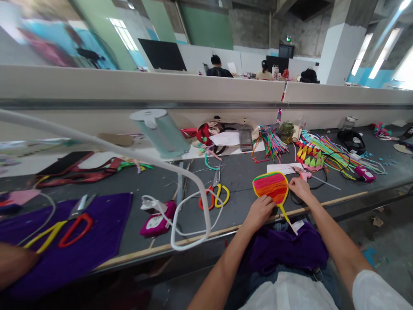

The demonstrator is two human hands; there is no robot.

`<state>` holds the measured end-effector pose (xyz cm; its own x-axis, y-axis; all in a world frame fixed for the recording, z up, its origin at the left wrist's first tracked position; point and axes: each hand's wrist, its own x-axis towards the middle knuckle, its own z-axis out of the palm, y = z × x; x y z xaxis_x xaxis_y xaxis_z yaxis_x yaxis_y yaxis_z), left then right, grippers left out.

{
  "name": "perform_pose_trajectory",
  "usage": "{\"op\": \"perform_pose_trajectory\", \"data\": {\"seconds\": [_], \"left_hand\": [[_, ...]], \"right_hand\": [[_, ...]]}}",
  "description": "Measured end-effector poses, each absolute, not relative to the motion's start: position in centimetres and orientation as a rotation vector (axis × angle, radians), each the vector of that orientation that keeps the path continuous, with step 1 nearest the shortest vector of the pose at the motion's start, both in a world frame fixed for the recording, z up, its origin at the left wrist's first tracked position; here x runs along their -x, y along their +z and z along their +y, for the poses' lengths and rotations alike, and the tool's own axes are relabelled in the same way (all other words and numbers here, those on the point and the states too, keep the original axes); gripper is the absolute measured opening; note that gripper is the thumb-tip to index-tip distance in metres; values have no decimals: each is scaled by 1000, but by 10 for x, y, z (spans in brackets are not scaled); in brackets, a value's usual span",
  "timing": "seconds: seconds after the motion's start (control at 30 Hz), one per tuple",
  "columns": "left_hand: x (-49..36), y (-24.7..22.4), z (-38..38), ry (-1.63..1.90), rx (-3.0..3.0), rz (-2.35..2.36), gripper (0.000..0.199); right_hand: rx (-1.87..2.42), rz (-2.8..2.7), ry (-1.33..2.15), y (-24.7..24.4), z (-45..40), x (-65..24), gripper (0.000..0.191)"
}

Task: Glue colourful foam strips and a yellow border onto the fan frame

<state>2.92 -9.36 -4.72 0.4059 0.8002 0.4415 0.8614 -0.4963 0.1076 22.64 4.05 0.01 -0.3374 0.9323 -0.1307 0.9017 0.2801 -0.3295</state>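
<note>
A small fan-shaped piece of fuzzy pipe cleaners [270,186], striped pink, red and orange inside a yellow rim with a bit of green, is held tilted over the table's front edge. Its yellow stem points down toward my lap. My left hand [262,211] grips its lower left edge, fingertips lying over the stripes. At its right edge my right hand [300,189] is closed in a pinch on the rim. Just behind my right hand are a pink hot glue gun [303,174] and a white printed slip [280,168]. A purple cloth [284,247] covers my lap.
Scissors [214,196] and a white cable loop [190,232] lie left of my hands, near a magenta box [158,218]. Bundled pipe cleaners [273,141] and a jug [161,133] stand behind. Another person's hand [16,263] is at far left, by more scissors [75,219].
</note>
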Motion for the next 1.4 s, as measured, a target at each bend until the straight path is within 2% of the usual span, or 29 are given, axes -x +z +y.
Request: {"op": "perform_pose_trajectory", "data": {"seconds": [0.27,0.4,0.43,0.7,0.87,1.0,1.2,1.4], "left_hand": [[-30,-47,-94,-714,2517,-1489,16],[-29,-47,-94,-754,2523,-1478,18],[-30,-47,-94,-768,2522,-1480,18],[-31,-48,-94,-895,2509,-1530,20],[-30,-46,-94,-952,2545,-1526,19],[-29,-45,-94,-1047,2579,-1530,19],[-27,-44,-95,-1399,2500,-1643,17],[-15,-49,-90,-2019,1824,-1969,21]], "right_hand": [[1708,-2372,513,5,37,-227,35],[1607,-2326,464,7,11,-239,19],[1583,-2320,450,5,-1,-241,19],[1435,-2364,448,-35,-92,-242,11],[1418,-2282,553,-55,-95,-238,4],[1393,-2152,702,-62,-91,-237,11],[1339,-1935,914,-70,-91,-237,25],[1263,-1830,968,-70,-86,-244,35]]}}
